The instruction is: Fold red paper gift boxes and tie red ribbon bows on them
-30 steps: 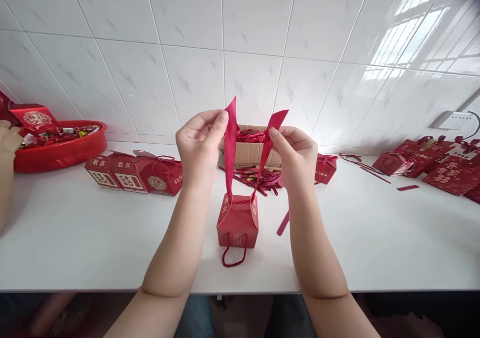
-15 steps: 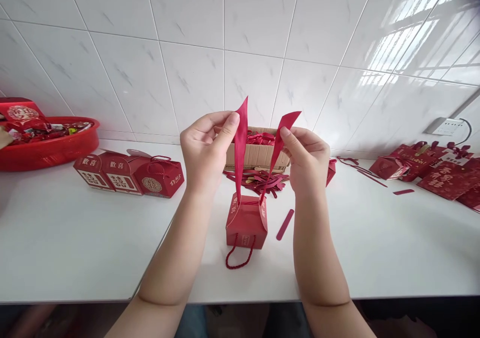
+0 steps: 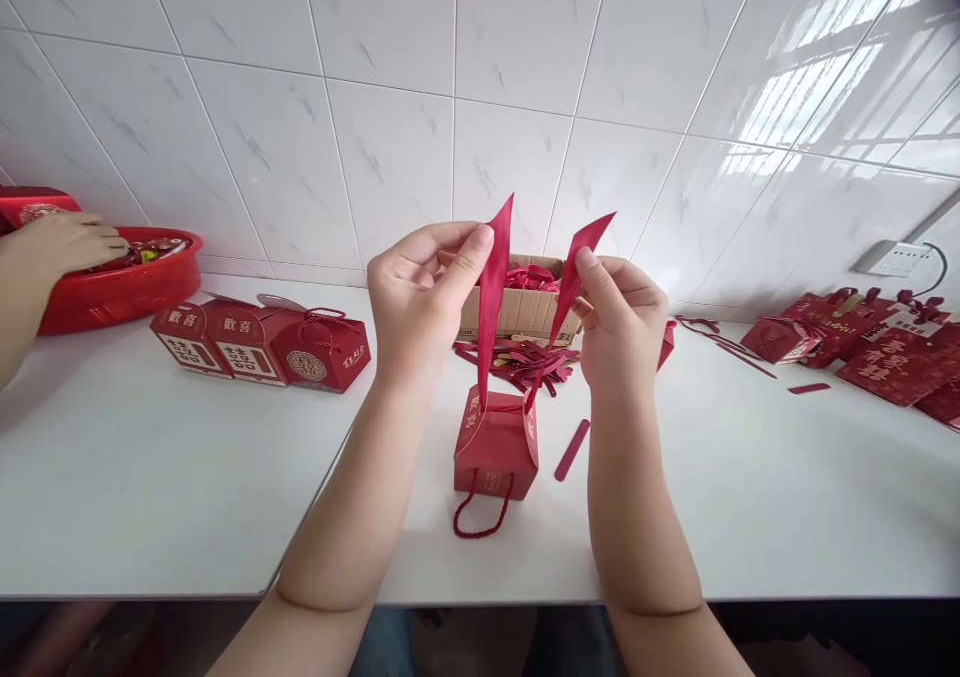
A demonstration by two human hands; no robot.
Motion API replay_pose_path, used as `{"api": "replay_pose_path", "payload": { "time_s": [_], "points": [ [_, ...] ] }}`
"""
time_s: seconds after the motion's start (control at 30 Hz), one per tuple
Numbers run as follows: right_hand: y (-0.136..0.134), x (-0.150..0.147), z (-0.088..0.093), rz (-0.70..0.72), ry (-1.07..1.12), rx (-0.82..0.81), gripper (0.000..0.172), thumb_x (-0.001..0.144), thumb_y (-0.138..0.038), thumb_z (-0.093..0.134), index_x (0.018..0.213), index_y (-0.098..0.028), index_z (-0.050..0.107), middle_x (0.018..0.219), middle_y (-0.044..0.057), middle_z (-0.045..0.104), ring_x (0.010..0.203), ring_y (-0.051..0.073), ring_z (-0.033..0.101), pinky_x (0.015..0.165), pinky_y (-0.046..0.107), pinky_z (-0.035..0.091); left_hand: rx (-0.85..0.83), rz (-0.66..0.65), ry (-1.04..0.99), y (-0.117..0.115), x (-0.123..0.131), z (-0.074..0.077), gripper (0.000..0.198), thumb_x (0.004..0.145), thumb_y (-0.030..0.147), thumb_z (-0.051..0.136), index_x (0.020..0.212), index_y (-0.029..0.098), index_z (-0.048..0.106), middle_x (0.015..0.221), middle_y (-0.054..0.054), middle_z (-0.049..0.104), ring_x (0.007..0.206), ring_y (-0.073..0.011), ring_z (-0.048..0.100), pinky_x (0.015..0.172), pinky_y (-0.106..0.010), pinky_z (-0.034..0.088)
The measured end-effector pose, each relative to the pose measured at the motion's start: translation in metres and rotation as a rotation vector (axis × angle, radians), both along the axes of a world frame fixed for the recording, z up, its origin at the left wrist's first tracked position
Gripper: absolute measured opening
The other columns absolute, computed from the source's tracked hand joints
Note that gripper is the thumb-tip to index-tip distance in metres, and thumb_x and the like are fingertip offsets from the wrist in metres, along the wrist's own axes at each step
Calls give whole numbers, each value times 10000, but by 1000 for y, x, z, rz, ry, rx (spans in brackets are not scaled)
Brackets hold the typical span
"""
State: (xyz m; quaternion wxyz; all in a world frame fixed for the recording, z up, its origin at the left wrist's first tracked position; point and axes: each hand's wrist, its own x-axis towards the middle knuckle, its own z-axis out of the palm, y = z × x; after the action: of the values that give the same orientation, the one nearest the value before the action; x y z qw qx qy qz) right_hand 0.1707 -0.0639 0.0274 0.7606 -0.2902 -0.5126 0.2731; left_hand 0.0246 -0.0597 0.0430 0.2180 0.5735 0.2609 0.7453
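A small red gift box [image 3: 495, 447] stands on the white table in front of me, its twisted cord handle [image 3: 484, 535] lying towards me. From its top rise the two ends of a red ribbon [image 3: 495, 287]. Between thumb and fingers, my left hand [image 3: 427, 287] pinches one end, and its tip sticks up past the thumb. The other end is pinched in my right hand [image 3: 619, 312] at about the same height. Both hands are above and behind the box, apart from each other. A dark red strip [image 3: 572, 449] lies just right of the box.
Behind my hands a cardboard box [image 3: 480, 319] holds red ribbons, with a pile of strips [image 3: 536, 365] before it. Several red boxes [image 3: 255, 347] stand left; red gift bags [image 3: 885, 347] lie right. Another person's hand [image 3: 71, 242] is over a red basket [image 3: 135, 292].
At the far left, another person's hand has come in over the red basket. My hands keep their pinch on the ribbon ends, and the view has shifted slightly.
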Motion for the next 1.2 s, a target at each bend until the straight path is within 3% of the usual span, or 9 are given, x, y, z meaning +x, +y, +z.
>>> {"api": "replay_pose_path", "payload": {
  "time_s": [0.27, 0.37, 0.43, 0.57, 0.7, 0.83, 0.93, 1.13, 1.2],
  "points": [
    [3, 0, -3, 23, -59, 61, 281, 814, -492, 647, 730, -230, 589, 630, -45, 595, 610, 104, 622, 585, 257, 525, 85, -52, -9, -4, -2, 1, 89, 786, 337, 735, 800, 250, 745, 709, 19, 686, 640, -102, 604, 571, -257, 471],
    [1, -2, -3, 83, -72, 84, 240, 842, -457, 630, 751, -239, 590, 620, -53, 588, 576, 95, 615, 552, 247, 518, 213, -126, 19, -5, -4, 2, 27, 776, 266, 753, 795, 281, 765, 719, 32, 695, 603, -82, 572, 563, -253, 467],
    [-2, -5, -2, 113, -81, 94, 202, 850, -412, 637, 748, -241, 604, 620, -56, 594, 549, 87, 603, 528, 240, 509, 287, -194, 48, -6, -4, 3, 102, 777, 200, 753, 814, 292, 773, 725, 40, 696, 561, -56, 535, 557, -241, 471],
    [-7, -11, -1, 155, -83, 124, 134, 843, -316, 671, 736, -241, 641, 622, -54, 619, 524, 88, 592, 494, 243, 497, 309, -325, 108, -9, -1, 3, 175, 799, 143, 723, 856, 301, 773, 688, 57, 683, 482, -21, 476, 445, -198, 430],
    [-10, -17, -1, 201, -120, 143, 103, 840, -261, 678, 742, -252, 648, 646, -55, 640, 555, 108, 610, 509, 266, 513, 284, -225, 137, -12, 5, 2, 120, 793, 163, 733, 830, 271, 768, 645, 80, 673, 511, -28, 543, 451, -189, 462],
    [-8, -24, -5, 248, -128, 190, 81, 827, -238, 693, 758, -224, 653, 665, -44, 643, 617, 109, 621, 545, 255, 511, 310, -59, 202, -10, 7, 2, 49, 810, 233, 725, 828, 265, 758, 743, 95, 719, 683, -65, 670, 534, -168, 522],
    [-8, -25, -6, 260, -156, 195, 77, 852, -237, 663, 777, -227, 647, 682, -33, 640, 674, 125, 629, 585, 266, 509, 350, -43, 217, -5, 6, 2, 62, 795, 219, 732, 800, 276, 754, 739, 117, 719, 759, -89, 701, 583, -166, 554],
    [-16, -14, 3, 396, -345, -55, 411, 896, -478, 549, 566, -237, 509, 525, -21, 504, 502, 143, 532, 498, 311, 447, 387, -21, 220, 2, 0, 1, 105, 808, 158, 719, 825, 257, 748, 800, 96, 739, 776, -85, 697, 647, -197, 567],
    [-17, -11, 5, 458, -365, -82, 407, 852, -490, 612, 554, -235, 503, 517, -21, 510, 463, 140, 510, 468, 316, 422, 370, 31, 275, 1, -3, 0, 163, 782, 154, 733, 899, 267, 742, 931, 91, 736, 795, -104, 698, 602, -201, 549]
  ]
}}
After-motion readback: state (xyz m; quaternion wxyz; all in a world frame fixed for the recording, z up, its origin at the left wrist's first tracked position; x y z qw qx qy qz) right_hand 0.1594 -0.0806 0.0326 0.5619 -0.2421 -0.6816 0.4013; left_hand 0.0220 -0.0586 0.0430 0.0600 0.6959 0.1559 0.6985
